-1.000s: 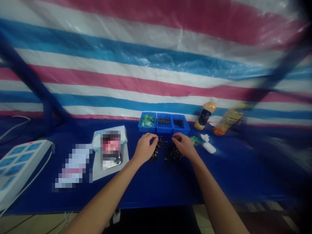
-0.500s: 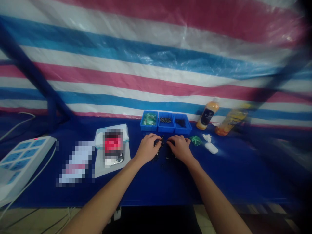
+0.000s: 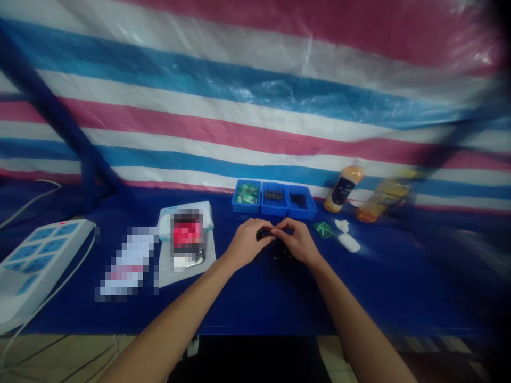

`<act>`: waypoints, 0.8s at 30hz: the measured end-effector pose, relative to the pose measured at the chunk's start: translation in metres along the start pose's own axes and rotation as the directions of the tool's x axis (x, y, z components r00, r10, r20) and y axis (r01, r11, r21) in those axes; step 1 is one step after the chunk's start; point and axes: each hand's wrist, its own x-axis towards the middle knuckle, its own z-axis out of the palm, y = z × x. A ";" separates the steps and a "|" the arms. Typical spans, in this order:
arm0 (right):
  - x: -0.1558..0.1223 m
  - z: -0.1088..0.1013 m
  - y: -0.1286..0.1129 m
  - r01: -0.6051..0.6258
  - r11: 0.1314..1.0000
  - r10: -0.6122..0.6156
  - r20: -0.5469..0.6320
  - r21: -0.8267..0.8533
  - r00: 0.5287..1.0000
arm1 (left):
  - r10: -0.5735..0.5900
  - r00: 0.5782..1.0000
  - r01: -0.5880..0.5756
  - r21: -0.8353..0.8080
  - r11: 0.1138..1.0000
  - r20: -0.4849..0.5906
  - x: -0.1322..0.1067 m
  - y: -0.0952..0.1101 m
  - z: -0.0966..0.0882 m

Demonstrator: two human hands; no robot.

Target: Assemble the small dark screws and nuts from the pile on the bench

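Note:
My left hand [image 3: 248, 240] and my right hand [image 3: 296, 240] meet at the fingertips over the middle of the blue table. Both are closed in a pinch, thumbs against fingers. What they pinch is too small and blurred to name. Small dark parts [image 3: 282, 254] lie loose on the table under my hands, partly hidden by the fingers. Just beyond my hands, three blue bins stand in a row: one with green pieces [image 3: 247, 196], one with small shiny dark parts [image 3: 273, 196], one with black parts [image 3: 297, 200].
Right of my hands lie a green wrapper [image 3: 323, 230], a crumpled white tissue [image 3: 342, 225] and a white rounded case [image 3: 348, 242]. Two drink bottles [image 3: 342, 187] stand behind. On the left are a white packet [image 3: 165, 226], a pixelated item [image 3: 130, 263] and a power strip [image 3: 48, 260].
My hands have come together from a small gap, and their fingertips now meet. The camera view has shifted slightly.

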 end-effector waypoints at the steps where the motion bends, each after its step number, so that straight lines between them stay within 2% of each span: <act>1: 0.000 0.000 -0.001 -0.001 1.000 0.001 0.002 0.021 1.000 | 0.000 1.000 0.000 -0.014 1.000 -0.006 0.000 0.000 0.000; 7: -0.001 0.001 -0.001 -0.119 0.967 0.099 0.095 0.227 0.991 | 0.011 0.997 -0.014 -0.043 0.999 -0.074 0.000 0.004 -0.002; 13: 0.002 0.002 0.005 -0.086 0.962 0.065 0.091 0.258 0.994 | -0.010 0.995 0.004 -0.068 0.998 -0.095 0.000 0.008 -0.002; 17: 0.003 0.003 0.008 -0.081 0.963 0.050 0.127 0.256 0.991 | -0.035 0.993 0.021 -0.121 0.992 -0.111 0.000 0.008 -0.003; 24: 0.001 0.000 -0.002 -0.123 0.944 0.088 0.123 0.307 0.988 | -0.059 0.993 0.038 -0.190 0.981 -0.103 0.001 0.012 -0.004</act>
